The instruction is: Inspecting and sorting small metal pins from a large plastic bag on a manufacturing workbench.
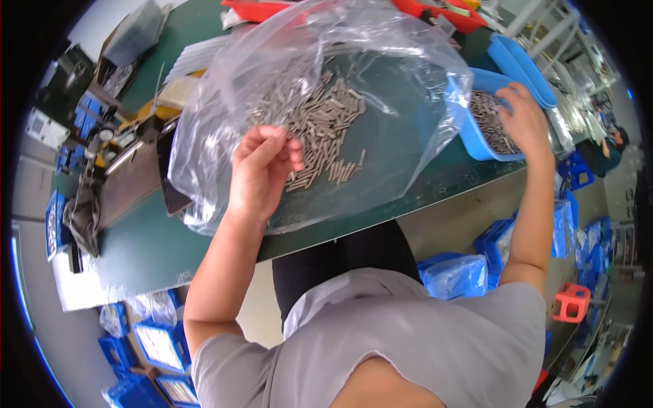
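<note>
Two bare hands work with short gray sticks, one by the heap and one at a blue basket.

The left hand (260, 163) has its fingers curled in with the thumb close to the first finger; one cannot tell if a stick is pinched there. The heap of gray sticks (330, 112) lies at 2 o'clock from those fingers, very near, with the big clear bag (204, 156) around it on the green table (156, 255). The right hand (529, 121) bends its fingers over the blue basket (475, 144); whether they grip anything cannot be told. The basket's gray sticks (488, 122) lie at 9 o'clock from that hand, and another blue basket (525, 73) sits at 12 o'clock.
</note>
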The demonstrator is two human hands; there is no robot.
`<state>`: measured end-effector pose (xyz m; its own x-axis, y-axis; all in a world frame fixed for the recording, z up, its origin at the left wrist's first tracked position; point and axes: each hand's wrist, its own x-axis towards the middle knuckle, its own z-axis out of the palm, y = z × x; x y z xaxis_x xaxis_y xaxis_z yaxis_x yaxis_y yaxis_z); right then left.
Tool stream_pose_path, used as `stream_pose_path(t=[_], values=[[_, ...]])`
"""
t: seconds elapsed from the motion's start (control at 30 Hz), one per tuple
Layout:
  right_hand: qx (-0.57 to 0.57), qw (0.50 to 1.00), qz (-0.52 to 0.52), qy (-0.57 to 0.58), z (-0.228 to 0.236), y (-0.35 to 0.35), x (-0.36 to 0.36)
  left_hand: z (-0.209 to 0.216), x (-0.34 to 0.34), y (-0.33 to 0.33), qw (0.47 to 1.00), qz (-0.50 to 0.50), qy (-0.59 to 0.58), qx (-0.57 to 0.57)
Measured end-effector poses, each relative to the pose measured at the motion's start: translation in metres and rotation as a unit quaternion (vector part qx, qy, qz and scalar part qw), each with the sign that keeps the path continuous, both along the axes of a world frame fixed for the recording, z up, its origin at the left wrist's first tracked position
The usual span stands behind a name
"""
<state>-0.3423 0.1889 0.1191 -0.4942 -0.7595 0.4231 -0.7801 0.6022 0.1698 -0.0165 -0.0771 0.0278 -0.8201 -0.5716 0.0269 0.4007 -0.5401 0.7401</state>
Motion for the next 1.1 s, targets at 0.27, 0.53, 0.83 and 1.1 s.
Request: stream_pose_path(t=[0.27,0.53,0.83,1.1], values=[[0.013,0.893,0.351,-0.282,-0.009,-0.076,0.122,-0.001,0.005,0.005,1.000,-0.004,-0.026,0.012],[0.073,0.824,0.413,-0.382,-0.075,-0.120,0.109,0.000,0.002,0.008,0.999,-0.030,-0.021,0.013],[-0.030,0.784,0.382,-0.488,-0.053,-0.132,0.126,0.000,0.001,0.015,0.993,-0.088,-0.051,0.063],[-0.083,0.720,0.431,-0.537,-0.043,-0.150,0.147,-0.003,0.000,0.017,0.988,-0.111,-0.043,0.098]])
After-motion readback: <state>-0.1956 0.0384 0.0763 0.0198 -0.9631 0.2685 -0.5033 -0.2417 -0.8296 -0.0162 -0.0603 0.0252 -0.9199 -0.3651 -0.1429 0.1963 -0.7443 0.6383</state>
